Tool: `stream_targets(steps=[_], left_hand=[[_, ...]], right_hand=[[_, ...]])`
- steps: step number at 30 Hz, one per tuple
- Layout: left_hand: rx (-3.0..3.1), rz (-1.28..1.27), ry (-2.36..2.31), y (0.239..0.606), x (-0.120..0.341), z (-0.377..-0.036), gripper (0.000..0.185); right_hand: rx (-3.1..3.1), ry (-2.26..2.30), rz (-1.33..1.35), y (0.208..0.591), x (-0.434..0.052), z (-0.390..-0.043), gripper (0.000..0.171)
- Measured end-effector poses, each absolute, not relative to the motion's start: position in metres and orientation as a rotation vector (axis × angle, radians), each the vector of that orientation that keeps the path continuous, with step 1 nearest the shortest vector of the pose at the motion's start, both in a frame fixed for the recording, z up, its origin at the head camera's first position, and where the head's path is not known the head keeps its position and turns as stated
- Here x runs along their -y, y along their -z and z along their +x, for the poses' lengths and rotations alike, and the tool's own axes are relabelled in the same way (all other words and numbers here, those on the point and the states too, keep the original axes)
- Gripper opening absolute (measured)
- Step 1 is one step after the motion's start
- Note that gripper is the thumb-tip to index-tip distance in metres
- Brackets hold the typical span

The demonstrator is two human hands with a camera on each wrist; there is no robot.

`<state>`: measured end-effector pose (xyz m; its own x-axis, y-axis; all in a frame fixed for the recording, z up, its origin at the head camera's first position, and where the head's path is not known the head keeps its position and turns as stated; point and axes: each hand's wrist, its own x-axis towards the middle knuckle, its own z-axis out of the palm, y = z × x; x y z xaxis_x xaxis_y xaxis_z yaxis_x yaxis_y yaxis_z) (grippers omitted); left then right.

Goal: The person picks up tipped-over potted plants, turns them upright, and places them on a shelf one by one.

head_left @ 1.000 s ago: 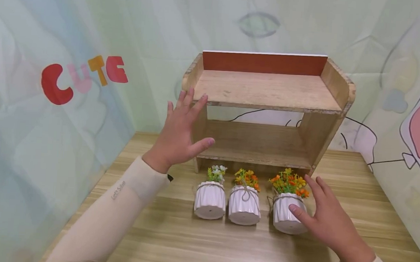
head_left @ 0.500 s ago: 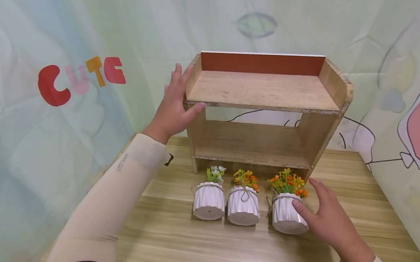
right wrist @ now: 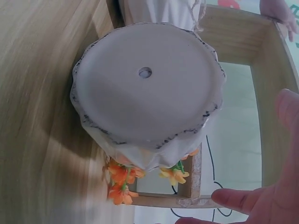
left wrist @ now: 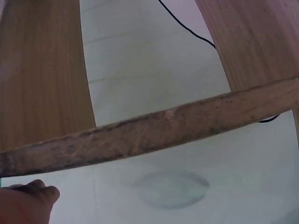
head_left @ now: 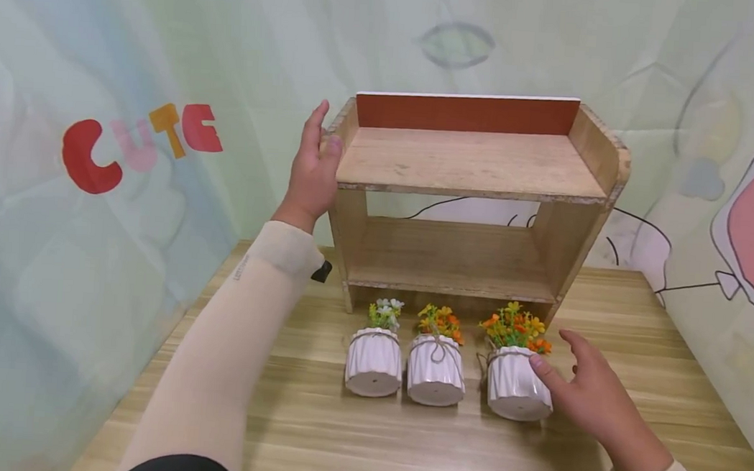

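Gripping the upper left corner of the two-tier raw wooden shelf with a red back panel [head_left: 479, 162], my left hand [head_left: 312, 170] has its thumb hooked over the front edge of the top board and its fingers up along the outside of the side panel. From the left wrist view only the shelf's rough board edge [left wrist: 154, 133] and a bit of a finger show, so how firm that hold is I cannot quite tell. My right hand [head_left: 590, 403] sits at four o'clock on the light wooden table [head_left: 403, 446], fingers spread and relaxed, thumb tip touching the ribbed white ceramic pot of orange flowers [head_left: 516, 377]. At its nine o'clock stand two more white pots, the middle one [head_left: 436, 365] twine-tied, the far one [head_left: 375, 358] with pale blooms.
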<state>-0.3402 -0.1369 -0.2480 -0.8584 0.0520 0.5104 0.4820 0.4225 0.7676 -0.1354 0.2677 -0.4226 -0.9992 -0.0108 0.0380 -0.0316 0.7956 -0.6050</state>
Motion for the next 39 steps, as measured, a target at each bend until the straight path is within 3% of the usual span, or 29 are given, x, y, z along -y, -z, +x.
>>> stream_targets(steps=[11, 28, 39], left_hand=[[2.231, -0.38, 1.577, 0.252, 0.142, -0.348, 0.051], [2.083, -0.496, 1.728, 0.257, 0.138, -0.356, 0.047], [2.064, -0.496, 1.734, 0.258, 0.134, -0.358, 0.046]], right_hand=[[2.978, -1.073, -0.021, 0.429, -0.267, -0.138, 0.087], [3.144, -1.235, -0.167, 0.437, -0.273, -0.152, 0.086], [3.071, -1.769, -0.31, 0.449, -0.271, -0.155, 0.082]])
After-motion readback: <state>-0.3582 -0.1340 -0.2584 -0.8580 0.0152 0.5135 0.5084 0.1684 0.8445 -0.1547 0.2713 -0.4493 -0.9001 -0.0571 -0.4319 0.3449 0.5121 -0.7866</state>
